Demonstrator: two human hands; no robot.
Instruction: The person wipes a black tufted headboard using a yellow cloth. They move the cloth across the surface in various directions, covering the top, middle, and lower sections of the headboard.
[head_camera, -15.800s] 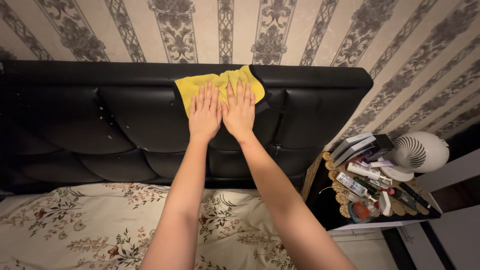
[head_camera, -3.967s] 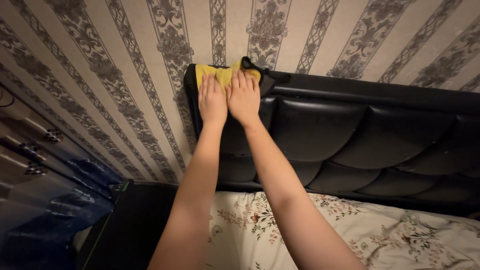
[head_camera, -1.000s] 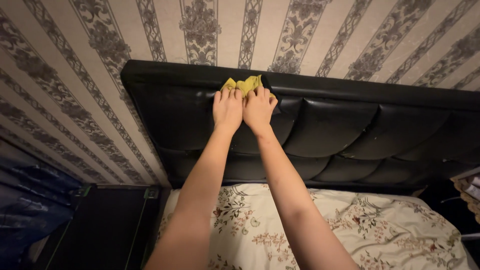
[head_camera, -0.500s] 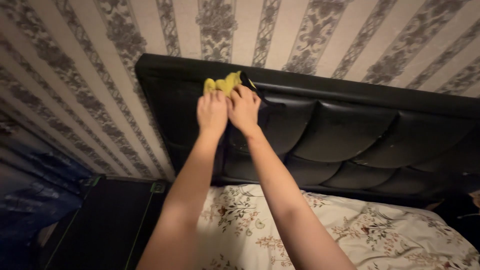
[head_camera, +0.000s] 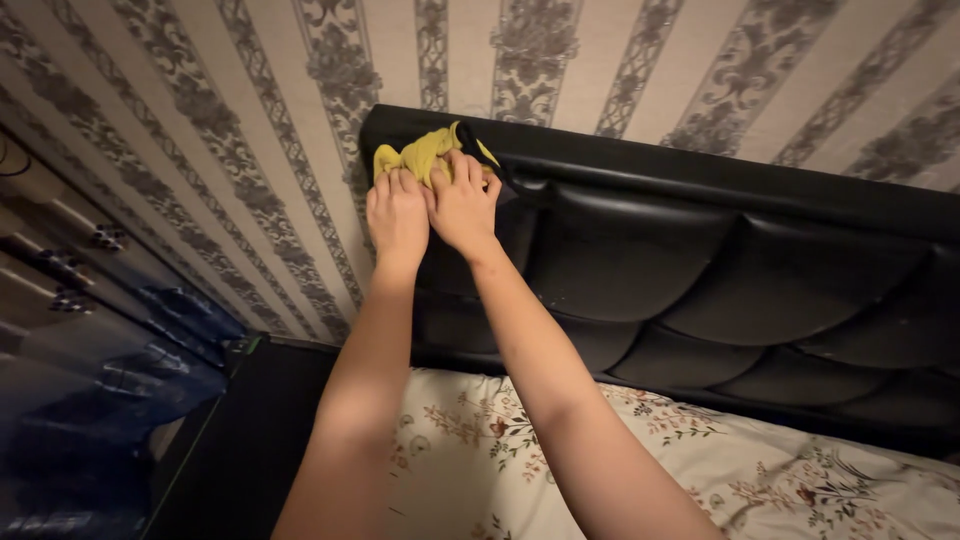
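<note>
Up near the top left corner of a black padded headboard (head_camera: 640, 250), we press a yellow cleaning cloth (head_camera: 420, 155) against the upholstery with both hands side by side. Our left hand (head_camera: 397, 215) and right hand (head_camera: 462, 205) touch each other, and the fingers of both curl down into the fabric, bunching it into loose folds beneath them; both hands are closed on the cloth. The cloth sits right at the upper edge of the headboard, just beside the striped damask wallpaper (head_camera: 250, 120) that rises behind it. A dark border (head_camera: 490, 160) runs along one side of the cloth and trails off to the right of our fingers.

We judge the cloth to be soft, light and limp, likely a plush microfibre that crumples easily and would slip over the smooth, leather-like panels unless pinned by the palms. Gathering it in a wad under the fingers, as now, looks like the surest hold; the trailing edge could flap loose.

Below our forearms lies a cream bedsheet (head_camera: 700, 470) printed with small flowers. To the left, beside the bed, stands a dark cabinet (head_camera: 250, 430), and further left hangs a blue curtain (head_camera: 90, 400).
</note>
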